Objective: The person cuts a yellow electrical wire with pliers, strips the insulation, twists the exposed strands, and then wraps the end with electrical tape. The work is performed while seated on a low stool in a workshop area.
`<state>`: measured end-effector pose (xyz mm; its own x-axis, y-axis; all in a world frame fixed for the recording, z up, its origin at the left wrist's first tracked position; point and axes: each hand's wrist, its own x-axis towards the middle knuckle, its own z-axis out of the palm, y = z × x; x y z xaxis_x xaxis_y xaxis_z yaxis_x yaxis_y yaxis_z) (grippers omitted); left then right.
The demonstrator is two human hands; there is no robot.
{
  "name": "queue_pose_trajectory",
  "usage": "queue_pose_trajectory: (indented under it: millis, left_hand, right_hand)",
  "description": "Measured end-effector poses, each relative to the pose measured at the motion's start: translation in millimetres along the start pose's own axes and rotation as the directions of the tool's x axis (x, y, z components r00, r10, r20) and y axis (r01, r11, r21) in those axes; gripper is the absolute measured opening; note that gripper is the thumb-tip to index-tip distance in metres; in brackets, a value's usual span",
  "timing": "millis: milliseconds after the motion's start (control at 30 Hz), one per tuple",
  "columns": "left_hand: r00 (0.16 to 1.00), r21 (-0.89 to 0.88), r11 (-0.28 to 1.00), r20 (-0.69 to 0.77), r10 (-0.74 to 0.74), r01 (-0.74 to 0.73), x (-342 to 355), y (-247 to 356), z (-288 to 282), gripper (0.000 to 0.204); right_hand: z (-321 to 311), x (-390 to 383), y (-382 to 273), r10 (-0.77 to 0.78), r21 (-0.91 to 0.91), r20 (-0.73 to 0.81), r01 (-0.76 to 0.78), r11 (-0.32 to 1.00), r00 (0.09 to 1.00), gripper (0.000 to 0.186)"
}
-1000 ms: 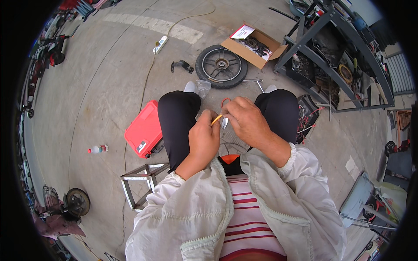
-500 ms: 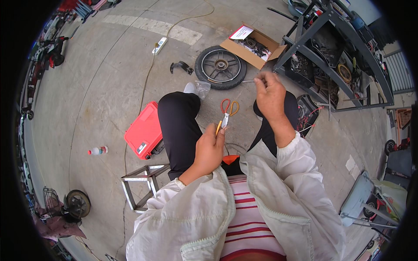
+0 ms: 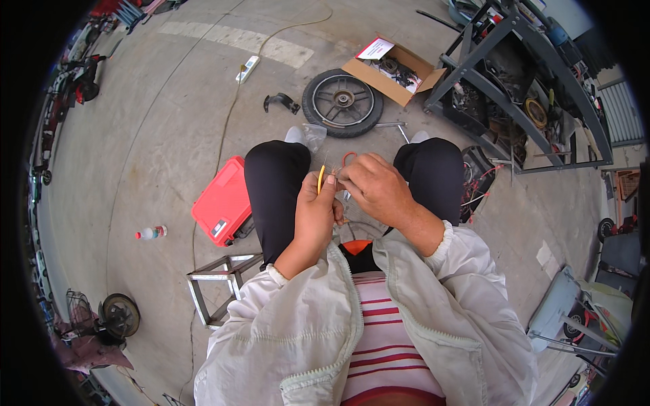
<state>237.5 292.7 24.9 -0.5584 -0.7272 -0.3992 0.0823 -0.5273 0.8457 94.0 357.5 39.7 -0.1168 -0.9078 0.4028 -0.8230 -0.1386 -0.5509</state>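
My left hand (image 3: 317, 203) is closed on a short yellow-sheathed wire (image 3: 321, 180) that sticks up past the fingers, with fine bare strands (image 3: 334, 172) showing beside it. My right hand (image 3: 376, 188) has come up against the left, its fingertips pinched together at those strands. Behind the hands a red scissor handle (image 3: 349, 159) peeks out; most of the scissors is covered, and whether they lie on the floor or rest in a hand I cannot tell. Both hands are between my knees, above the floor.
Ahead lie a spoked wheel with tyre (image 3: 343, 103), a curved black bracket (image 3: 281, 103) and an open cardboard box (image 3: 394, 68) of parts. A red case (image 3: 222, 199) and a metal frame stool (image 3: 220, 284) stand left. On the right is a grey metal rack (image 3: 521, 88).
My right hand has moved down and left from near the wheel to meet my left hand. The left hand has risen slightly, and the scissors are now mostly covered.
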Motion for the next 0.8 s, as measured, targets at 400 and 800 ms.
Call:
queue_pose_trajectory:
  millis: [400, 800]
  left_hand:
    - [0.981, 0.324, 0.926, 0.049, 0.190, -0.195, 1.7, -6.3, -11.9, 0.015]
    - [0.881, 0.747, 0.531, 0.152, 0.448, -0.399, -11.5, 8.1, -4.1, 0.019]
  right_hand:
    - [-7.4, 0.7, -4.2, 0.131, 0.122, -0.031, -0.127, 0.984, 0.991, 0.012]
    - [-27.1, 12.2, -0.8, 0.110, 0.007, 0.106, -0.111, 0.994, 0.988, 0.016]
